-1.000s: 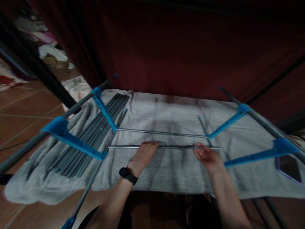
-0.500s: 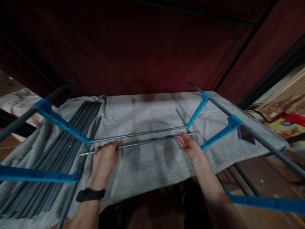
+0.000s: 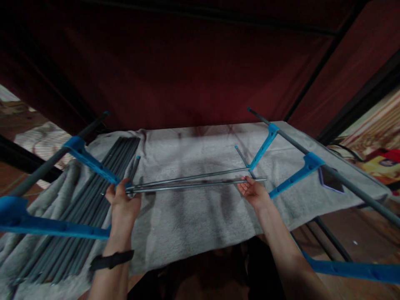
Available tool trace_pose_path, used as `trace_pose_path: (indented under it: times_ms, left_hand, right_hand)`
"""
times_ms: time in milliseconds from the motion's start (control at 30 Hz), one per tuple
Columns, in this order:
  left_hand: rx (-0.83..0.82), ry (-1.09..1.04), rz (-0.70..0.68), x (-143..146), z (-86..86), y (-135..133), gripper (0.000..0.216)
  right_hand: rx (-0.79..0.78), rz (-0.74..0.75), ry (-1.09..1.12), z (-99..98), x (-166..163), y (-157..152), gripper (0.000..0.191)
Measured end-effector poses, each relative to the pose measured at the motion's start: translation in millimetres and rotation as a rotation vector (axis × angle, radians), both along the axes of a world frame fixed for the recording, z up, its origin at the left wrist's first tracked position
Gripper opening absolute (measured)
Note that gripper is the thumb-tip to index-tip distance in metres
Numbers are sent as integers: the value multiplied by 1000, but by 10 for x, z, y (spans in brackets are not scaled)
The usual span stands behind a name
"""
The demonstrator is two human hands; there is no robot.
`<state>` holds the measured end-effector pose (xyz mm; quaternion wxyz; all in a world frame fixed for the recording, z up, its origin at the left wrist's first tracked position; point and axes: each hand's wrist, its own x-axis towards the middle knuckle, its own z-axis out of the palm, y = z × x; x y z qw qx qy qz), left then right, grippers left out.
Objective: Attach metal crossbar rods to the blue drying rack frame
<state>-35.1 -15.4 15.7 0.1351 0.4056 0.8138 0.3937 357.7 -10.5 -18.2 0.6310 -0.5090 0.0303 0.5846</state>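
While the thin metal rod (image 3: 193,185) is held just above the grey towel (image 3: 193,221), its left end is clamped in the left hand (image 3: 121,200) at a blue bracket (image 3: 93,163), its right end cradled on the open right hand (image 3: 254,192). Seating that left end is judged the step in hand, so fine alignment is called for; the long axis is laid left to right.

A dark red cloth wall (image 3: 193,75) fills the view from 10 to 2 o'clock, crossed by black frame bars (image 3: 315,79). A grey towel (image 3: 193,216) covers the low surface at the centre. Brown floor (image 3: 359,233) shows at 4 o'clock, colourful patterned fabric (image 3: 381,166) at 3 o'clock and pale striped cloth (image 3: 40,139) at 9 o'clock. The light is dim.
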Motion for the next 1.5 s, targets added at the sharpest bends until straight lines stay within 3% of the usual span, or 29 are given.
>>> trace_pose_path:
  times_ms: [167, 267, 367, 467, 600, 867, 1133, 1500]
  left_hand:
    - [382, -420, 224, 25, -131, 156, 61]
    - [557, -756, 212, 88, -116, 182, 60]
    - [632, -963, 193, 145, -51, 193, 65]
    - [589, -1062, 240, 185, 23, 184, 59]
    - [397, -1209, 233, 210, 66, 157, 28]
    - [124, -1422, 232, 422, -46, 127, 27]
    - [131, -1574, 127, 819, -190, -75, 24]
    - [155, -1614, 133, 932, -323, -189, 25]
  right_hand:
    - [14, 47, 34, 0, 25, -2, 24]
    - [21, 49, 38, -15, 30, -2, 23]
    - [23, 51, 34, -32, 36, 1, 22]
    - [23, 49, 40, -37, 44, 1, 23]
    - [16, 41, 38, -19, 45, -9, 23]
    - [7, 72, 18, 7, 34, -31, 23]
    - [-52, 124, -49, -63, 165, -21, 25]
    - [-117, 119, -78, -77, 222, -16, 27]
